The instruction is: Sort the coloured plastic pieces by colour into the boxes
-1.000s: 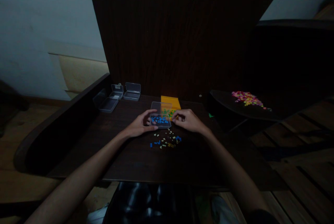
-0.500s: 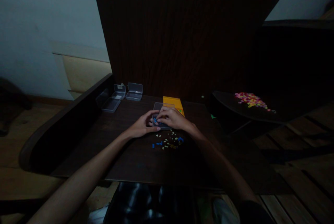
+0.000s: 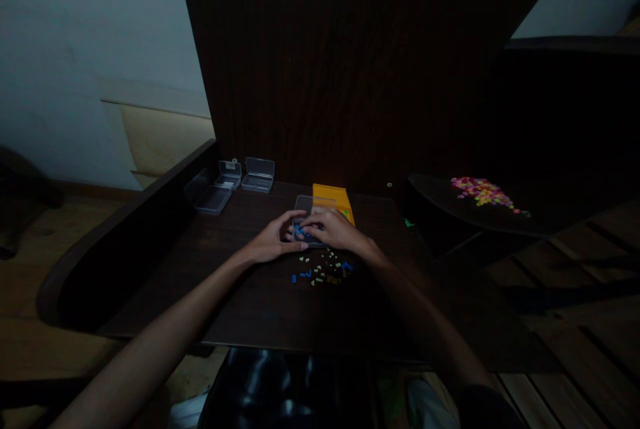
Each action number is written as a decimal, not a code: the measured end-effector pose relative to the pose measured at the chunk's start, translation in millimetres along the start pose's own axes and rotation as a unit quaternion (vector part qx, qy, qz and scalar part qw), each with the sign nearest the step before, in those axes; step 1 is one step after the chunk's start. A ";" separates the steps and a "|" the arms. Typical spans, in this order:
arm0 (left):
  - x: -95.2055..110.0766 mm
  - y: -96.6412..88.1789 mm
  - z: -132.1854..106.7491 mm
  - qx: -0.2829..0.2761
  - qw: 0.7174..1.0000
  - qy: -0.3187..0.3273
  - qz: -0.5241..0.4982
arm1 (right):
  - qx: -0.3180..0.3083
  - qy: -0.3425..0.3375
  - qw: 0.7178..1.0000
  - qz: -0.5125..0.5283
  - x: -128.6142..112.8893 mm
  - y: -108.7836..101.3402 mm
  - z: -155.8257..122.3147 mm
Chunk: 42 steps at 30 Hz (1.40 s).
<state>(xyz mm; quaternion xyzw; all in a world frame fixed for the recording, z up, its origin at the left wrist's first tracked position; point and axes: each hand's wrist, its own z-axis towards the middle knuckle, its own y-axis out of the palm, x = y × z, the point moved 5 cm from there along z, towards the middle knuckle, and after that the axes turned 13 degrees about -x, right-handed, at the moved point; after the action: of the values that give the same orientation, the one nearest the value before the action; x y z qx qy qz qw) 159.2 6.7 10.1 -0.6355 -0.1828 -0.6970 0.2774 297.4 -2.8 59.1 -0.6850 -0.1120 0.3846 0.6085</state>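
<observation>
A clear plastic box [image 3: 303, 202] with its lid raised lies on the dark table, with blue pieces [image 3: 299, 231] inside. My left hand [image 3: 274, 237] grips the box's left side, thumb along the near edge and fingers round the far side. My right hand [image 3: 334, 227] reaches over the box from the right, fingers bent together down into it among the blue pieces; whether they pinch one is hidden. Just in front of the box lie small loose pieces [image 3: 319, 270], pale yellow, blue and brownish. Behind my right hand stands an open yellow case [image 3: 331, 195].
Several open clear boxes [image 3: 259, 175] stand at the back left. A raised wooden side [image 3: 135, 229] bounds the table on the left. A pile of pink, red and yellow bits [image 3: 483, 191] lies on a curved surface at right. A green scrap [image 3: 409, 223] sits near the table's right side.
My right hand's fingers have shifted slightly in the box, and more of the blue pieces shows. My left hand keeps its hold on the box.
</observation>
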 end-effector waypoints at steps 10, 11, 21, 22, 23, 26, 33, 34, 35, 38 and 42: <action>-2.9 -2.2 0.3 0.009 1.000 -0.015 0.015 | 0.036 0.029 0.998 0.039 12.1 -18.5 -49.3; -3.3 -2.2 0.5 0.010 1.000 -0.018 0.016 | 0.029 0.034 0.998 0.045 15.2 -17.0 -57.6; -4.1 -1.8 -0.9 0.012 1.000 -0.026 0.011 | -0.083 0.063 0.992 0.067 40.8 19.1 -111.8; -3.8 -2.2 -1.1 0.013 1.000 -0.025 0.013 | -0.083 0.063 0.992 0.067 41.6 21.0 -113.2; -3.6 -2.7 -1.2 0.015 0.999 -0.026 0.017 | -0.082 0.061 0.992 0.068 42.0 22.7 -114.3; -3.0 -3.8 -1.2 0.021 0.999 -0.030 0.025 | -0.073 0.059 0.993 0.074 42.4 26.1 -116.3; -2.7 -4.3 -1.2 0.021 0.999 -0.033 0.030 | -0.066 0.071 0.994 0.057 45.0 30.5 -124.4; -2.5 -4.4 -1.4 0.022 0.999 -0.032 0.029 | -0.066 0.073 0.994 0.055 46.1 31.1 -126.0; -2.3 -4.5 -1.5 0.022 0.999 -0.031 0.029 | -0.065 0.074 0.994 0.053 47.4 31.6 -127.5; -1.4 -4.2 -1.7 0.023 0.999 -0.029 0.027 | -0.058 0.077 0.994 0.052 50.2 31.6 -129.9; -1.2 -4.0 -1.3 0.022 0.999 -0.028 0.028 | -0.049 0.086 0.994 0.045 50.5 29.8 -127.4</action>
<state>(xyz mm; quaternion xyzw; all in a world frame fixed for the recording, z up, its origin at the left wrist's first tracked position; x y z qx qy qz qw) 155.7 9.2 9.2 -0.6538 -0.1878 -0.6664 0.3052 406.8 -73.7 7.3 -0.7492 -0.0470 0.3452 0.5633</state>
